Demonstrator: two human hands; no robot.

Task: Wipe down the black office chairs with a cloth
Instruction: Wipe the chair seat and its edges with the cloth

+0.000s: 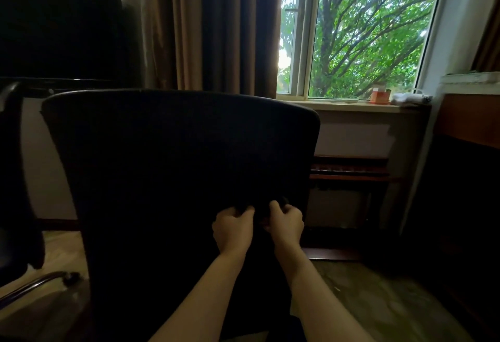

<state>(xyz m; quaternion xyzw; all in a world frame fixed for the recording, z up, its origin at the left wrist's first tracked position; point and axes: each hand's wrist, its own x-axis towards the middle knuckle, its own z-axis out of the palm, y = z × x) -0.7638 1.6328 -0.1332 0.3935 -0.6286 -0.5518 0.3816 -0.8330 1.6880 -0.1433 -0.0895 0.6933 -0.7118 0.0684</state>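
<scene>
The back of a black office chair (173,157) fills the middle of the head view, facing me. My left hand (233,229) and my right hand (286,224) are close together in front of its lower right part, fingers curled. Both pinch a dark cloth (262,207) that is hard to tell apart from the dark backrest; only a small bunched edge shows between the fingers. A second black chair (16,179) stands at the left edge, with a chrome leg and caster (71,278) on the floor.
Brown curtains (213,27) hang behind the chair, and a window (362,30) to the right shows green trees. An orange container (380,96) stands on the sill. A dark wooden desk (465,125) stands at the right; a radiator cover (351,171) sits under the sill.
</scene>
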